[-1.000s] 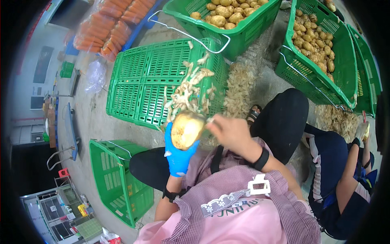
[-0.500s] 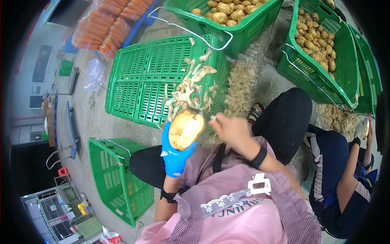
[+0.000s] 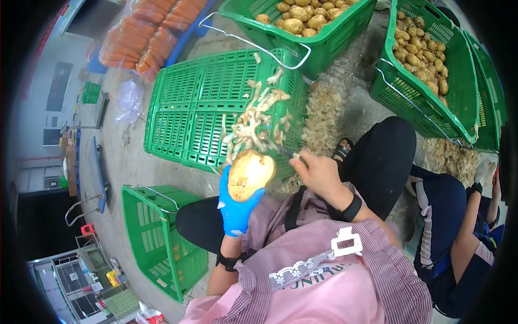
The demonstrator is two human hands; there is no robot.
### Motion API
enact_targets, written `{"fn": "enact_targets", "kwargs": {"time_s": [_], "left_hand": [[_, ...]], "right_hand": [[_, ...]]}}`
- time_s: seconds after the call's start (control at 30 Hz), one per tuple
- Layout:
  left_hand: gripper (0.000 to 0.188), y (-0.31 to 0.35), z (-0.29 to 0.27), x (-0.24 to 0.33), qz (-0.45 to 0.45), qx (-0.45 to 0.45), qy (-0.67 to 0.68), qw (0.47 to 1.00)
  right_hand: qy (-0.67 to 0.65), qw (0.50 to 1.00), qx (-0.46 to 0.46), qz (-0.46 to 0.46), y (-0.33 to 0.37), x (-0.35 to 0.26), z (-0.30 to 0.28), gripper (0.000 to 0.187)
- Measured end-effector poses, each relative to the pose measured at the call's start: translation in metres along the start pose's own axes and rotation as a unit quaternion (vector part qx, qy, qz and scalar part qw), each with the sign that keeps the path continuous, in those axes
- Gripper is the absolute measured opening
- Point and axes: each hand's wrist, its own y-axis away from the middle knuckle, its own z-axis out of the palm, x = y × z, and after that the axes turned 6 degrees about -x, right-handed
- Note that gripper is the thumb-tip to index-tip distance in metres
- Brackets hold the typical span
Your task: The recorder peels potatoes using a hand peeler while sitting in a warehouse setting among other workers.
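Note:
A large, partly peeled potato (image 3: 249, 175) stands in the grip of my left hand (image 3: 237, 210), which wears a blue glove. Pale flesh shows over much of it, with brownish skin left at the sides. My right hand (image 3: 324, 177), bare, is closed around the handle of a peeler (image 3: 281, 151). The peeler's head is just above and right of the potato, apart from it. Beyond my hands lies an overturned green crate (image 3: 186, 108), with potato peels (image 3: 251, 121) heaped on its near right part.
Green crates of potatoes (image 3: 306, 19) stand at the far middle and far right. More peels (image 3: 322, 116) cover the floor beside the overturned crate. Another green crate (image 3: 175, 259) sits by my left leg. Bagged carrots (image 3: 143, 40) lie far left. A co-worker (image 3: 453, 216) sits at right.
My right hand and the peeler have moved slightly right, off the potato's upper edge. The left hand still holds the potato, and the whole view has shifted a little.

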Motion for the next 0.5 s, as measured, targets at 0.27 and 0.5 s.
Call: {"fn": "enact_targets", "kwargs": {"time_s": [0.27,0.5], "left_hand": [[0.084,-0.008,0.000,0.002,-0.005,-0.023,0.021,0.999],[0.085,0.006,0.005,-0.002,0.005,0.026,0.019,0.999]], "right_hand": [[0.003,0.998,-0.054,0.042,-0.002,0.011,0.016,0.028],[-0.023,0.997,-0.028,-0.063,0.007,-0.026,0.010,0.028]]}}
